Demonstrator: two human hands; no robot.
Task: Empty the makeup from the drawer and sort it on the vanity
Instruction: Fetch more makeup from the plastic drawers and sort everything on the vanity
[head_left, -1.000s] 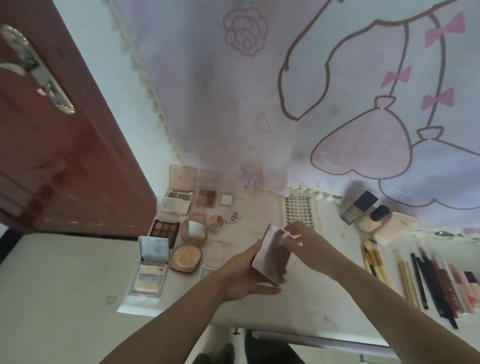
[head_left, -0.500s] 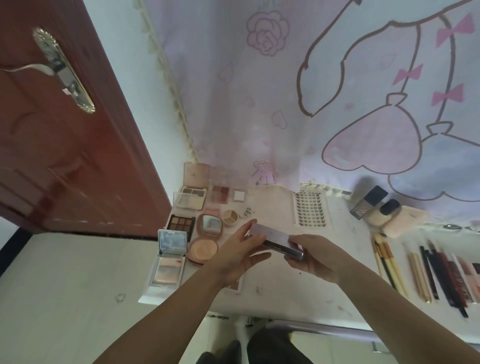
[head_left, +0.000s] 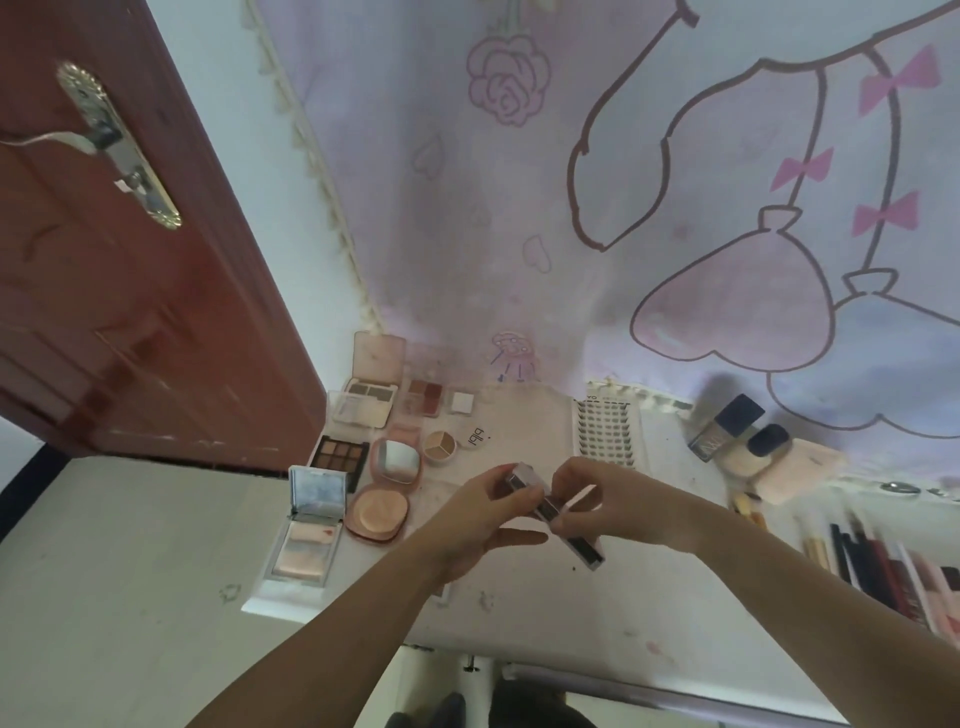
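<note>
Above the white vanity top (head_left: 571, 618) both hands hold one slim makeup palette (head_left: 558, 512), seen edge-on with its dark pans showing. My left hand (head_left: 480, 514) pinches its far left end between thumb and fingers. My right hand (head_left: 608, 499) grips its middle from the right, fingers curled over the lid. Open palettes and compacts lie grouped at the left: a silver compact (head_left: 306, 525), a round pink compact (head_left: 387, 488), a brown eyeshadow palette (head_left: 340, 454).
A lash tray (head_left: 605, 434) lies behind the hands. Foundation bottles (head_left: 727, 426) and a pink case (head_left: 797, 467) sit at the right rear, pencils and brushes (head_left: 883, 566) in a row at the right. A red door (head_left: 130, 291) stands left; a curtain hangs behind.
The palette was turned from face-up to edge-on and now sits slightly open between both hands. The view has shifted a little closer to the vanity.
</note>
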